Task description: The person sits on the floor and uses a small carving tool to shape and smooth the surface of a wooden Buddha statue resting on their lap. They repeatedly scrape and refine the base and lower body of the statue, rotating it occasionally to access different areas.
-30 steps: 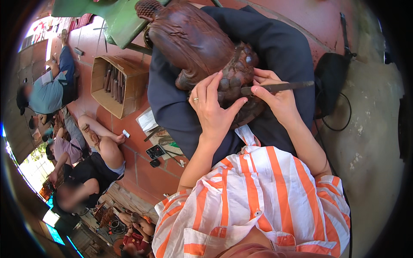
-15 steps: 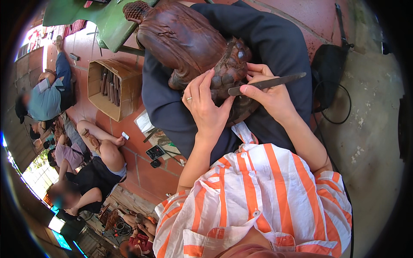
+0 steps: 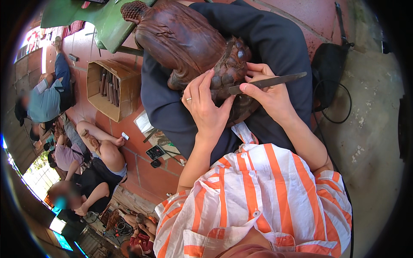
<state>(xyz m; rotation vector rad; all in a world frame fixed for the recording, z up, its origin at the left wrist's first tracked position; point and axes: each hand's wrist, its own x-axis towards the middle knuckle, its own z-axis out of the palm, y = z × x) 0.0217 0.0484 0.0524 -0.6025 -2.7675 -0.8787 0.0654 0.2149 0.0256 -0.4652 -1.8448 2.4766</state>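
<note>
While the left hand (image 3: 206, 105) rests spread on a brown wooden carving (image 3: 189, 43) lying on a dark cloth (image 3: 275, 38), the right hand (image 3: 269, 96) pinches a chisel (image 3: 269, 81) against it; a box of tools (image 3: 112, 88) stands left.

1. A dark brown carved wooden statue (image 3: 189, 43) lies tilted across a navy cloth, its rounded, knobbly base (carved in scale-like lumps) toward the person.
2. A slim metal carving tool (image 3: 269, 81) lies nearly level, its tip touching that base.
</note>
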